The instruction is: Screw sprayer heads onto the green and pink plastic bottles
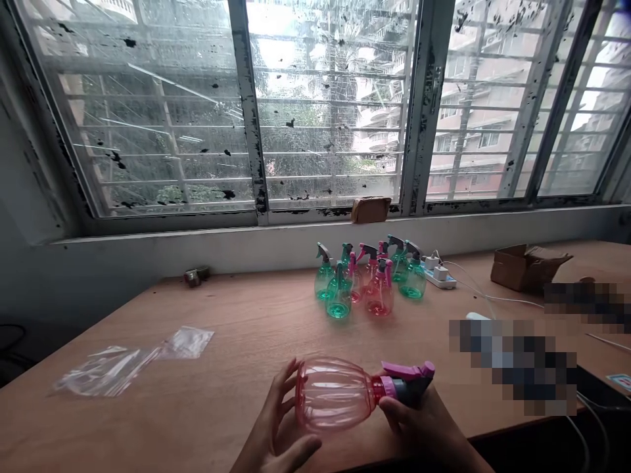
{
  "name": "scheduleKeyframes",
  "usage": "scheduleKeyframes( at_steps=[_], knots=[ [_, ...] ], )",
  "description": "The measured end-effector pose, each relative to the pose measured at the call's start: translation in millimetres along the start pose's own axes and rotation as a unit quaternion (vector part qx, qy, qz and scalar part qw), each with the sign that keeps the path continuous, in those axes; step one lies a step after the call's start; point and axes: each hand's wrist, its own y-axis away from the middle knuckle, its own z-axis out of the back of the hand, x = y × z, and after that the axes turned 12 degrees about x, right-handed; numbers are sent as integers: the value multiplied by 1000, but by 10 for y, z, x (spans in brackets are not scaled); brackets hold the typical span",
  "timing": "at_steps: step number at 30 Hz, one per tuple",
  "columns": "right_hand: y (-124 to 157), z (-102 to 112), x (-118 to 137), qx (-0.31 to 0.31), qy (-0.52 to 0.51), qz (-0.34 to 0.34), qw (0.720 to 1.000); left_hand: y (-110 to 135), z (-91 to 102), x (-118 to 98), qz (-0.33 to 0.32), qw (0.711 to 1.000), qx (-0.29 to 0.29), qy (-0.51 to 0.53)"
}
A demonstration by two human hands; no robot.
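A clear pink spray bottle (pixel 335 395) lies on its side in the air above the near edge of the table, its base toward the left. My left hand (pixel 282 417) cups the base, fingers behind it and the thumb below. Around the black and pink spray head (pixel 407 386) at the other end is my right hand (pixel 419 417), its thumb at the collar; part of its fingers is hidden. Farther back, several upright spray bottles stand in a group, among them a green one (pixel 338 299) and a pink one (pixel 379 295).
Crumpled clear plastic bags (pixel 111 371) lie on the wooden table (pixel 236 309) at left. A white power strip (pixel 441 279) with plugs and an open cardboard box (pixel 522 269) are at back right. A brown block (pixel 371 210) rests on the sill. Blurred patches cover things at right.
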Motion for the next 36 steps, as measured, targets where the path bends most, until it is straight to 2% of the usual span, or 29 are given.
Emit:
scheduleKeyframes(
  at_steps=[3,5,8,12,20,24,27,29,33,36],
  knots=[
    [4,-2,3,-4,-9,5,1000,-9,19,27,36,998,-2,55],
    [4,-8,3,-7,-24,5,1000,-20,30,47,50,998,2,31],
    [4,-16,10,-5,-35,-5,999,-38,38,73,34,999,12,-28],
    [8,-21,40,2,-14,-17,1000,-40,40,76,13,999,16,-43],
    [18,-25,47,9,-1,-30,999,-10,69,47,74,997,16,34],
    [14,-16,31,24,-1,-15,1000,-17,46,89,41,997,59,31],
    [12,-13,17,19,1,-6,1000,-20,35,76,21,998,49,-27],
    [14,-14,13,10,6,-4,1000,-16,30,30,29,998,46,-44],
    [26,-20,35,10,12,-5,1000,-3,26,-68,61,997,51,-15],
    [32,-27,72,17,15,-11,1000,6,35,-52,70,997,39,-8]
  ],
)
